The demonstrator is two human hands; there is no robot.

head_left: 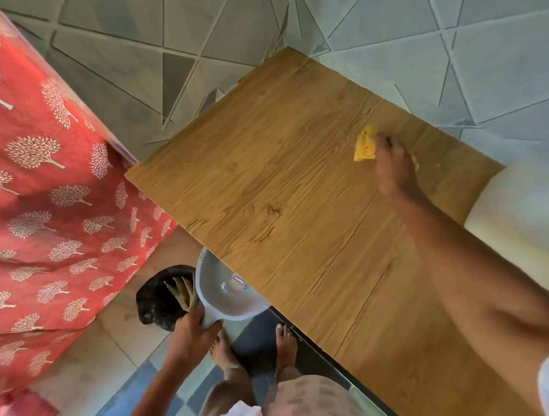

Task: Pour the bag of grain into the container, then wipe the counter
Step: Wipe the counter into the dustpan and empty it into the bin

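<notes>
Head view: the right hand (393, 169) pinches a yellow cloth (365, 144) near the worktop's (281, 182) far edge; the left hand (193, 333) grips a white dustpan (224, 290) at its near-left edge.

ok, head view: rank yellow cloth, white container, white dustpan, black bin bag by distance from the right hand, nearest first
1. yellow cloth: under the right hand's fingers, on the wooden counter.
2. white container: at the counter's right edge.
3. white dustpan: held by the left hand at the counter's near-left edge.
4. black bin bag: on the floor, beyond the dustpan.
</notes>
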